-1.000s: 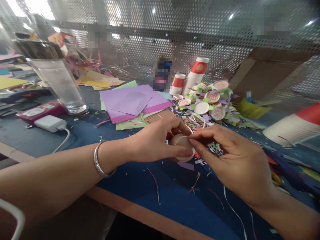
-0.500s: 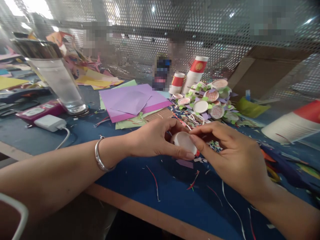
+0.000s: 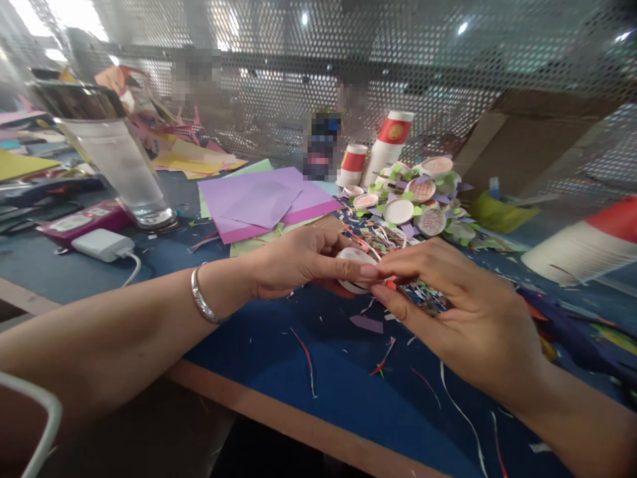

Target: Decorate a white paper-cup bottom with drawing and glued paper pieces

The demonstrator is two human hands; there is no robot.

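My left hand (image 3: 298, 265) and my right hand (image 3: 458, 312) meet over the blue table (image 3: 338, 385), both pinching a small white paper cup bottom (image 3: 353, 257). The left fingers wrap its near side, thumb along the front. The right fingertips press its right edge, beside a small red scrap (image 3: 391, 284). A silver bangle (image 3: 202, 302) sits on my left wrist. Behind lies a heap of cut cup bottoms with green and purple paper bits (image 3: 418, 199).
Purple and green paper sheets (image 3: 259, 199) lie at centre left. A tall clear glass (image 3: 119, 159), a white charger (image 3: 102, 244) and a pink box (image 3: 79, 222) stand left. Red-and-white paper cups (image 3: 388, 146) are behind; another lies at right (image 3: 582, 245). Paper strips litter the table; a perforated metal screen (image 3: 348, 60) closes the back.
The cup bottom has tilted from facing me to lying flatter. Both hands have shifted slightly up and away, with the left thumb now across its front.
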